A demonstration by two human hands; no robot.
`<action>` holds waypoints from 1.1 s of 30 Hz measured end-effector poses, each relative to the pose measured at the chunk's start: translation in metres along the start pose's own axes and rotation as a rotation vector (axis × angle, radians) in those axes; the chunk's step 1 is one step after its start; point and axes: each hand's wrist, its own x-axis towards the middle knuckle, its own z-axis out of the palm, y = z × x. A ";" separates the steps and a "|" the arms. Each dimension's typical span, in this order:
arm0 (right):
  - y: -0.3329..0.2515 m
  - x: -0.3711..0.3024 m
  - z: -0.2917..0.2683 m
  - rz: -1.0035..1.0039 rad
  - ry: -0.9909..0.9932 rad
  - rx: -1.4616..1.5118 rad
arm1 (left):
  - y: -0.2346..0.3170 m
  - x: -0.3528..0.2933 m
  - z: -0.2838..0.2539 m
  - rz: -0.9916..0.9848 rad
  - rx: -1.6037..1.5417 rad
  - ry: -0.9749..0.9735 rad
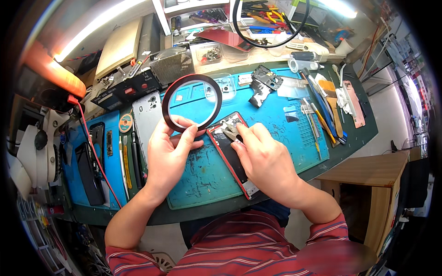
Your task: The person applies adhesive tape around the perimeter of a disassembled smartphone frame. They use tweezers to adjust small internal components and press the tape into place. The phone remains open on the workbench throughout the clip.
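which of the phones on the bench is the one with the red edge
The red-edged phone lies under the right hand, slanting across the blue mat. The silver phone, beyond the left hand, lies back up, and the black phones sit far left.

The dark brown roll of glossy adhesive tape looks smooth; the red-framed black glass phone shines; the blue rubbery work mat is matt and scuffed; the silver metal phone back looks brushed.

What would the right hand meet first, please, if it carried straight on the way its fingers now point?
The right hand points up and to the left, fingertips on the red-framed phone. Straight on, it would probably first meet the roll of dark tape held up by the left hand, though depth is unclear.
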 end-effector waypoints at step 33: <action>0.054 -0.023 -0.056 0.145 0.059 -0.364 | -0.002 -0.001 0.006 0.165 0.099 0.036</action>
